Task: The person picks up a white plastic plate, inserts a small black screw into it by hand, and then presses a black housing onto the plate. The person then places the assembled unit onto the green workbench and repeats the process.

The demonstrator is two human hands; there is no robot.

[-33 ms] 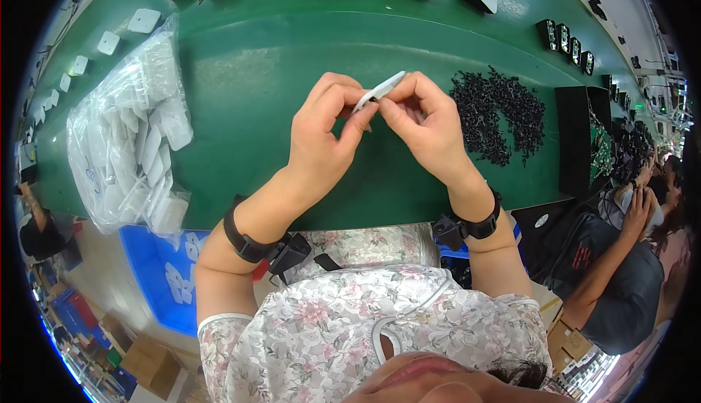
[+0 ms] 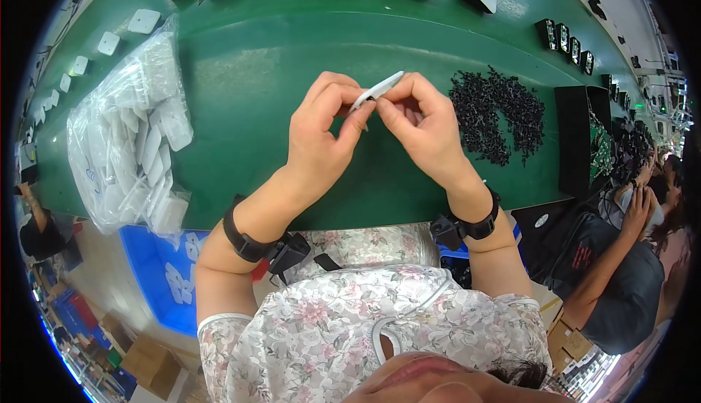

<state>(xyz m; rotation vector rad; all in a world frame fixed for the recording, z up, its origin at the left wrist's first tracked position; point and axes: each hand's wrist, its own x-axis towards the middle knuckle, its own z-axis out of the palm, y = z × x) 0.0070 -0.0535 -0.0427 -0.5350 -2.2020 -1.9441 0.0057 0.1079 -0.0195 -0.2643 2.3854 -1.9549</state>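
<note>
Left hand [image 2: 318, 127] and right hand [image 2: 432, 127] pinching a white cover [image 2: 384, 85], 12 o'clock; slack grip could drop it tbh

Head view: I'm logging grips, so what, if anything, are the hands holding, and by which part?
A thin white plate: the left hand grips its lower-left end, the right hand its right-hand side.

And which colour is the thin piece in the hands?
The thin piece is white, best seen in the head view.
</note>
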